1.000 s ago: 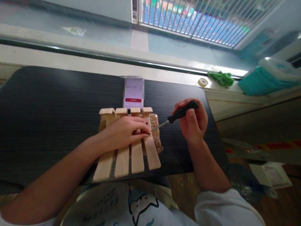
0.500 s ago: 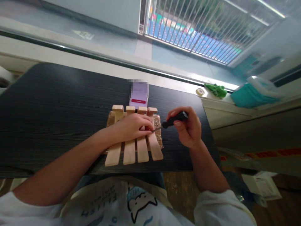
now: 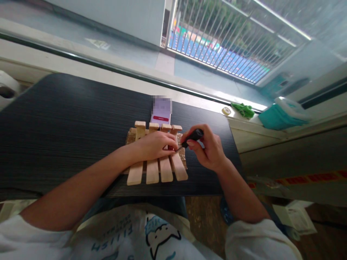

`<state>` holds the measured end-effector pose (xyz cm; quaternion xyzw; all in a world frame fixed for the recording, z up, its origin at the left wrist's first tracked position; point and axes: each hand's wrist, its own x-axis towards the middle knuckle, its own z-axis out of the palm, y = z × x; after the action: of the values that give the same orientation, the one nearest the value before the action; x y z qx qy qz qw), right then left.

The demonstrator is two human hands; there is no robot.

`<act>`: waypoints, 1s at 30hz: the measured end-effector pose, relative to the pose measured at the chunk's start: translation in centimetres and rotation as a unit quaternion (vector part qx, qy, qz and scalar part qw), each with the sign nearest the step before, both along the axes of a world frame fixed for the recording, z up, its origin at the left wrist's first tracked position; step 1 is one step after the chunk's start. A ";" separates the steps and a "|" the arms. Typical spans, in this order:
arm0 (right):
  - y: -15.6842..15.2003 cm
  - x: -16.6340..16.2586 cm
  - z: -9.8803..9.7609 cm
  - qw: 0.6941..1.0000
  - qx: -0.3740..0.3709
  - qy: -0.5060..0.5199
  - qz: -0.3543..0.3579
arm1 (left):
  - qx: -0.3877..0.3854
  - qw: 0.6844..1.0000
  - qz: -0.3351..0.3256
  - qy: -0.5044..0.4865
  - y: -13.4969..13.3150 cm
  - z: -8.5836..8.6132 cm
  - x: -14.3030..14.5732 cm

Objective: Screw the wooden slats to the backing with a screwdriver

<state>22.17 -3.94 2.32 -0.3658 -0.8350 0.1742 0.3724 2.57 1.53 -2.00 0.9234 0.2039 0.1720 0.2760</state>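
Pale wooden slats (image 3: 152,172) with hooked far ends lie side by side across a brown, wrap-covered block (image 3: 182,155). My left hand (image 3: 157,144) rests over the slats, its fingertips pinched together at the rightmost slat (image 3: 180,169); whatever is between them is too small to make out. My right hand (image 3: 207,146) is closed around the black handle of a screwdriver (image 3: 193,138), held at a slant. Its metal tip points down-left and meets the slat area right beside my left fingertips.
A phone (image 3: 161,118) with a lit screen stands behind the slats on the dark table (image 3: 67,126). On the window ledge sit a tape roll (image 3: 226,111), a green cloth (image 3: 243,109) and a teal container (image 3: 279,115). A white roll (image 3: 8,85) is at far left.
My right hand and the screwdriver have come left, closer to my left fingertips, with the handle held steeper. The left hand stays on the slats. The whole view has shifted slightly.
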 end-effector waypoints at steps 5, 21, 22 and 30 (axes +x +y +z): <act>-0.2 -0.1 0.1 0.999 0.033 -0.019 -0.001 | 0.011 1.000 -0.007 -0.015 0.0 -0.4 -0.1; 0.0 -0.3 -0.2 0.996 0.066 -0.055 -0.012 | 0.009 1.000 -0.008 -0.019 -0.1 -0.4 -0.1; 0.0 -0.4 -0.2 0.997 0.063 -0.053 -0.013 | 0.013 1.000 -0.009 -0.018 -0.1 -0.3 -0.1; 0.1 -0.4 -0.1 0.998 0.047 -0.041 -0.016 | 0.022 1.000 -0.017 -0.012 0.0 -0.3 0.1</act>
<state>21.78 -3.83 2.20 -0.3682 -0.8508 0.1131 0.3575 2.69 1.54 -2.31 0.9306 0.1811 0.1824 0.2607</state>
